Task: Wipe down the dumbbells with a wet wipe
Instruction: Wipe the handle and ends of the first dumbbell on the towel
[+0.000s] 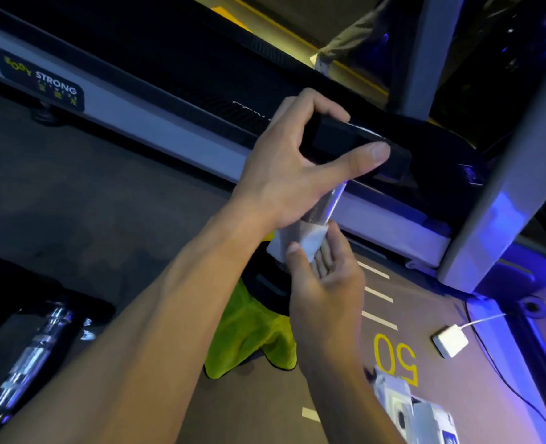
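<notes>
A black dumbbell stands on end in front of me, its upper head (355,139) gripped from above by my left hand (294,161), thumb and fingers curled round it. Its chrome handle (329,206) runs down from that head. My right hand (323,280) holds a white wet wipe (310,241) wrapped against the lower part of the handle, thumb on the near side and fingers behind. The lower head (265,283) rests on a lime-green towel (249,334) on the floor.
More dumbbells with chrome handles (34,350) lie at the lower left. A treadmill (137,100) runs across the back, with its grey upright (505,193) at right. A wipe packet (419,411) and a white charger (450,341) with cable lie on the floor at right.
</notes>
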Demonstrator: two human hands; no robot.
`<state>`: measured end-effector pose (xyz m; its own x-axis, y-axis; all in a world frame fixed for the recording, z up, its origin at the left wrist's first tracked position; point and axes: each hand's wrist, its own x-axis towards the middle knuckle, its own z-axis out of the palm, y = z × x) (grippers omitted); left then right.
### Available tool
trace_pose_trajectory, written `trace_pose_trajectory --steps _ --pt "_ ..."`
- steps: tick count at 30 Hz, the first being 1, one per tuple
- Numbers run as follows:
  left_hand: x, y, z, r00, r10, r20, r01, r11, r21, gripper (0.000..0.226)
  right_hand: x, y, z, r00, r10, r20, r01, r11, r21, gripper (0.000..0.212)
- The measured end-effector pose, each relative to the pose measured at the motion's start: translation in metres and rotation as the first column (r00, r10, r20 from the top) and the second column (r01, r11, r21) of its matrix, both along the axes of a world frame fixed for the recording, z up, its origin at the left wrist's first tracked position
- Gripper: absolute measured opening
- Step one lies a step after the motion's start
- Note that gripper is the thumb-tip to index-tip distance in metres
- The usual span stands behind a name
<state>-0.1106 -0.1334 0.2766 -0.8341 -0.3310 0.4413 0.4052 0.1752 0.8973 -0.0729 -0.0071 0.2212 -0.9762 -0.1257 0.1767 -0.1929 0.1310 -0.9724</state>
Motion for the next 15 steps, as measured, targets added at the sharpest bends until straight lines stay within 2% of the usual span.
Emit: trace_pose_trajectory --steps 3,7,10,11,13,15 --pt "-0.002 -0.003 -0.002 1.000 -0.020 0.002 0.020 1.000 0.025 0.043 -0.018 0.001 -0.003 0.999 -0.047 -0.008 0.047 0.999 -0.014 0.044" --pt "-0.003 -0.006 -0.001 1.000 -0.025 0.003 0.025 0.999 0.029 0.042 -0.035 0.002 0.003 0.998 -0.055 0.035 0.058 0.995 -0.084 0.022" --pt "-0.003 -0.008 -0.002 1.000 -0.009 0.011 0.008 0.998 0.055 0.043 -0.044 -0.001 0.009 0.995 -0.032 0.094 0.047 0.986 -0.161 0.027" --pt "-0.003 -0.009 -0.002 1.000 -0.011 0.013 0.010 0.998 0.064 0.044 -0.048 -0.005 0.013 0.989 -0.043 0.144 0.069 0.981 -0.183 0.032" --pt "-0.004 -0.011 -0.003 1.000 -0.016 0.019 0.015 0.997 0.073 0.045 -0.056 -0.018 0.026 0.938 -0.008 0.346 0.102 0.961 -0.256 0.039" --pt "-0.004 -0.013 -0.003 0.999 -0.023 0.028 0.021 0.997 0.076 0.045 -0.065 -0.028 0.034 0.885 -0.022 0.464 0.143 0.963 -0.227 0.035"
